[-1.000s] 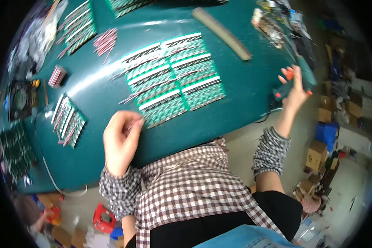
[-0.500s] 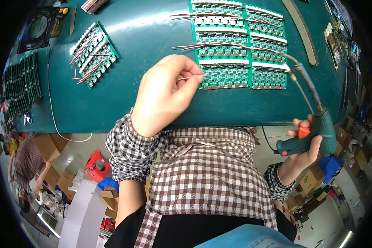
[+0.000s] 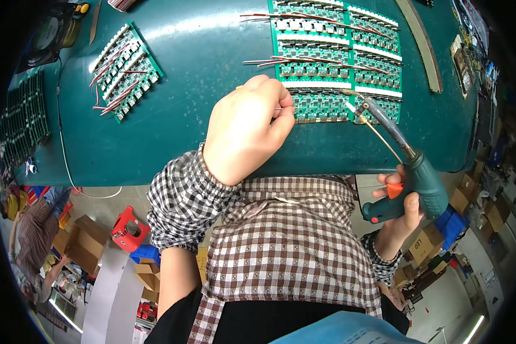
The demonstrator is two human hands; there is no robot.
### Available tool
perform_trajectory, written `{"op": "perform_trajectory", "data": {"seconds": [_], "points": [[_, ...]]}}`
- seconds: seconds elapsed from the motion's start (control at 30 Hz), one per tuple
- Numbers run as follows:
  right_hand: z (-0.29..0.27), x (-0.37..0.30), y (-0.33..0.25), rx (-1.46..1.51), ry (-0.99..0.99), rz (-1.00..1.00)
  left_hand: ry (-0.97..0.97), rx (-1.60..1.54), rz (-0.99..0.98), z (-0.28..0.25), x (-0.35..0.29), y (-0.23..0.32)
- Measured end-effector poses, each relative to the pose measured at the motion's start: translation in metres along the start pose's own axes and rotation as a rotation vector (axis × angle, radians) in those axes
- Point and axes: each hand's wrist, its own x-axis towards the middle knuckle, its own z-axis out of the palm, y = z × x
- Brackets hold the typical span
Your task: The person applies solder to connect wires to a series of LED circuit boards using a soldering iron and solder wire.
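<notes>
My left hand point(image 3: 247, 129) is closed in a pinch on a thin wire point(image 3: 278, 108) at the lower left edge of a panel of green circuit boards point(image 3: 322, 108). Most of that wire is hidden by the fingers. In my right hand point(image 3: 410, 213) is a green soldering gun point(image 3: 423, 184) with an orange trigger. Its metal tip and thin feed tube reach over the bottom row of boards, right of my left fingers. Pairs of red and dark wires point(image 3: 304, 59) lie across the upper rows, their ends sticking out to the left.
A smaller board panel with wires point(image 3: 126, 71) lies on the green table point(image 3: 206, 46) at left. Stacked boards point(image 3: 26, 117) and a fan point(image 3: 47, 37) stand at the far left. A long strip point(image 3: 421, 46) lies at right. Another person point(image 3: 37, 235) is beyond the table's left.
My right hand has brought the soldering gun leftward, its tip now over the bottom boards. My left hand has shifted slightly right, still pinching the wire.
</notes>
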Motion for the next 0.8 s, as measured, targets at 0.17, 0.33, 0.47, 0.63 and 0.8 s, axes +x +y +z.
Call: {"op": "perform_trajectory", "data": {"seconds": [0.17, 0.33, 0.47, 0.63, 0.8], "points": [[0.01, -0.002, -0.001, -0.041, 0.008, 0.022, 0.077, 0.033, 0.031, 0.006, -0.001, -0.002], [0.012, -0.004, -0.001, -0.057, 0.017, 0.037, 0.112, 0.041, 0.062, 0.012, 0.001, -0.004], [0.015, -0.007, -0.002, -0.073, -0.007, 0.048, 0.133, -0.013, 0.058, 0.011, 0.001, -0.004], [0.016, -0.009, 0.0, -0.058, -0.035, 0.06, 0.125, -0.012, 0.046, 0.011, 0.001, -0.005], [0.018, -0.011, 0.001, -0.15, -0.068, 0.068, 0.127, -0.009, 0.04, 0.012, 0.0, -0.005]]}}
